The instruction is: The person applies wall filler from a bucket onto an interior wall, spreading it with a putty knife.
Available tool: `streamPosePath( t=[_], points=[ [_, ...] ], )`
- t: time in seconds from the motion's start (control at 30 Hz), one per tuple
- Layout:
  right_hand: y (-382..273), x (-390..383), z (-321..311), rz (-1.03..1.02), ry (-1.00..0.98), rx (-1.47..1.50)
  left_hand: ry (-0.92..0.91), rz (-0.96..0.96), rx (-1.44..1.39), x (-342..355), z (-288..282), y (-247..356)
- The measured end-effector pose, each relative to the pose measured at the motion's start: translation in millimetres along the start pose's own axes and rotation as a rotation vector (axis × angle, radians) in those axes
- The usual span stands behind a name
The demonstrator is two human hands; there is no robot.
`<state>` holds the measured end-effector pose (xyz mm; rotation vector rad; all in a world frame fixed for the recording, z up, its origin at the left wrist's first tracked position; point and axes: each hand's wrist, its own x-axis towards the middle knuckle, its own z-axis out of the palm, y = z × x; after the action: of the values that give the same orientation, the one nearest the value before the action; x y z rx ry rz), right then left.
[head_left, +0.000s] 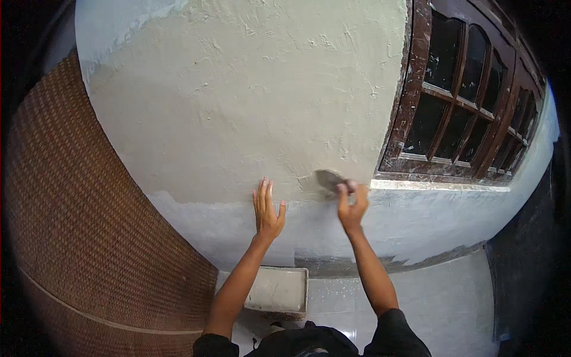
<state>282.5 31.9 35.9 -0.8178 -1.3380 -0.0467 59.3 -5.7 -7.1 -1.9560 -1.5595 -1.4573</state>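
Observation:
My left hand (267,211) rests with its fingers stretched out against the wall (238,95), near the lower edge of a cream, wet-looking coat with rough streaks. To its right, my right hand (352,205) grips a dark, slightly blurred trowel or scraper (327,178), whose blade lies on the coat just left of the window sill. Below my hands, the wall is pale grey-white. A rectangular tray (276,282) holding cream material sits on the floor, partly behind my left forearm.
A brown-framed window (455,95) with paint marks fills the upper right, above a white sill (440,185). A woven mat or screen (89,226) stands along the left. The grey tiled floor (437,297) runs below the wall, with a dark surface (517,250) at the far right.

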Motion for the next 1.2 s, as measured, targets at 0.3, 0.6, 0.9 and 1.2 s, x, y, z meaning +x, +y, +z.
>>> streamPosePath(
  t=[0.3, 0.6, 0.9, 1.2],
  points=[
    [12, 26, -4, 0.1, 0.208, -0.002, -0.005, -0.039, -0.004, -3, 1, 8],
    [-1, -1, 25, -0.302, -0.267, -0.157, -0.006, 0.013, -0.019, 5, 9, 3],
    [-6, -4, 7, 0.104, -0.025, 0.006, -0.04, 0.044, -0.056, 6, -1, -17],
    [24, -2, -9, 0.376, 0.403, 0.108, -0.083, 0.053, -0.092, -1, -5, -19]
  ],
)
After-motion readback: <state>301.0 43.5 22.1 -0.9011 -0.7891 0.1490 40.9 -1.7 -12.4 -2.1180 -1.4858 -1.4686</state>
